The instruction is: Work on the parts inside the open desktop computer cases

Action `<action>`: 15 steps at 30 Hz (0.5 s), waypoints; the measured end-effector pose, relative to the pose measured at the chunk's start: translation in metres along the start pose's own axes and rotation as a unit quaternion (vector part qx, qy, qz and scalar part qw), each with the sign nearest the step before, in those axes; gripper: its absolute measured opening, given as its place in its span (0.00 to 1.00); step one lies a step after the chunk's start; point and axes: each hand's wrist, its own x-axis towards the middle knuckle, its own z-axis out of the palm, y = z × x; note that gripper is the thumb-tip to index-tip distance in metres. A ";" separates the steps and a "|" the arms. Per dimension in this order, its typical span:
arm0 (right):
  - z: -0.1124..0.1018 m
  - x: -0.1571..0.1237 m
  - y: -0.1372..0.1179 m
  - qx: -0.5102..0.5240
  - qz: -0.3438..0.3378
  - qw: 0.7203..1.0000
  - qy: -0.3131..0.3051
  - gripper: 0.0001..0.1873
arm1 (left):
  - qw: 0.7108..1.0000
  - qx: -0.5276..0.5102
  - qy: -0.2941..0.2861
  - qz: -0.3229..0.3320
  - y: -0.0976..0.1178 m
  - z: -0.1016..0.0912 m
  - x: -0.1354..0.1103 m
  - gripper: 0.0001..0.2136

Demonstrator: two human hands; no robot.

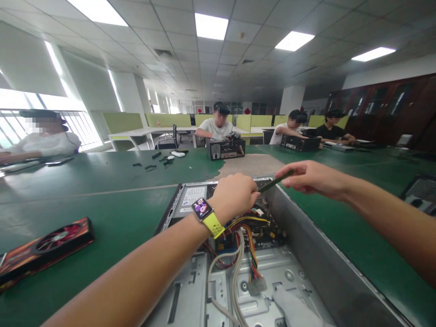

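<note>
Above the open computer case, a thin dark green strip, by its look a RAM stick, is held between both hands and tilted up to the right. My left hand, with a smartwatch on a yellow strap at the wrist, is closed on its lower end. My right hand pinches the upper end between thumb and fingers. Below the hands, a bundle of coloured wires ends in a pale connector on the metal floor of the case. My left hand hides part of the motherboard.
A graphics card with a red fan lies on the green table at left. Small dark parts lie farther back. A grey cloth-like thing is in the case's near end. Several people sit across, some with computer cases.
</note>
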 end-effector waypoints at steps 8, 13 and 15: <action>0.036 0.005 -0.002 -0.125 -0.087 0.979 0.135 0.20 | 0.985 -0.152 -0.046 0.074 0.012 0.021 0.001 0.24; 0.040 0.016 -0.016 -0.532 0.043 0.845 0.045 0.14 | 0.970 0.065 -0.186 0.140 0.026 0.043 -0.021 0.14; 0.045 0.015 -0.026 -0.632 0.093 0.769 -0.031 0.08 | 0.942 0.058 -0.260 0.202 0.032 0.042 -0.025 0.10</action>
